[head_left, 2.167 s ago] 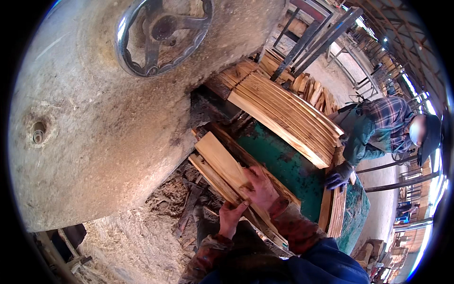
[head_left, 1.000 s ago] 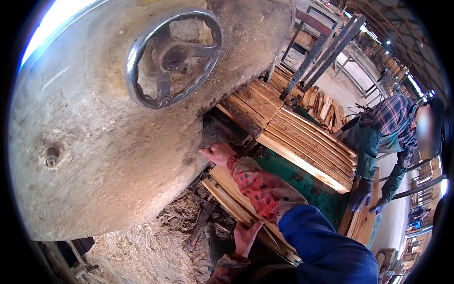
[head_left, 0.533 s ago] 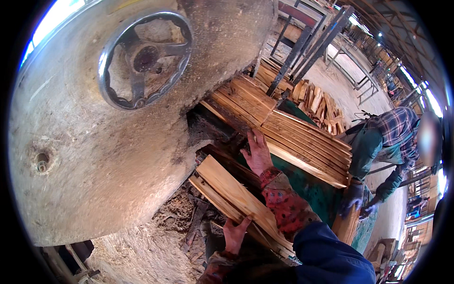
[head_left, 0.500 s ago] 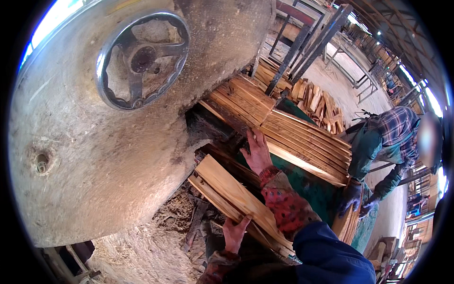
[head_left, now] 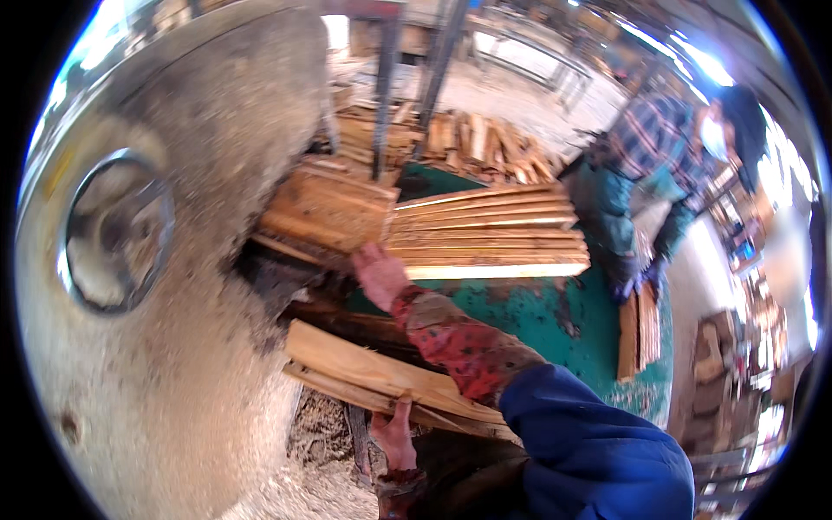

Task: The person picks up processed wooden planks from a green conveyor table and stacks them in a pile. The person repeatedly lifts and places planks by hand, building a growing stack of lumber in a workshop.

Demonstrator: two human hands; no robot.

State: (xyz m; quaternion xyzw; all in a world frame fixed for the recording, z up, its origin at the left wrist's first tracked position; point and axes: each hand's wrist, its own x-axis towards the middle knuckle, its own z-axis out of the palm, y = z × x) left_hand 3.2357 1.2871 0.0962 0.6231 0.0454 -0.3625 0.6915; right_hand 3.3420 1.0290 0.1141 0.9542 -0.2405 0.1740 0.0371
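My left hand [head_left: 395, 438] is closed on the near edge of wooden boards [head_left: 381, 368], its thumb over the edge and the other fingers hidden beneath. The boards lie slanted in front of me, one above another. Reaching farther, my right hand [head_left: 381, 276] is open, its fingertips against the near left corner of a row of stacked wooden planks [head_left: 485, 243]. Left of those planks, a wider block of wood [head_left: 325, 208] sits close to the machine. The planks rest on a green table [head_left: 555, 321], with their right ends slightly fanned.
A large dusty machine housing [head_left: 217, 173] with a metal handwheel [head_left: 117, 232] fills the left. Across the table, a gloved co-worker [head_left: 641, 165] bends over another bundle of planks [head_left: 639, 334]. Scrap wood [head_left: 485, 143] is piled behind metal posts [head_left: 386, 95]; wood debris [head_left: 316, 433] lies below.
The view has swung right, so the handwheel sits farther left and more green table shows. The far planks look more fanned. Both my hands keep their places at the wood.
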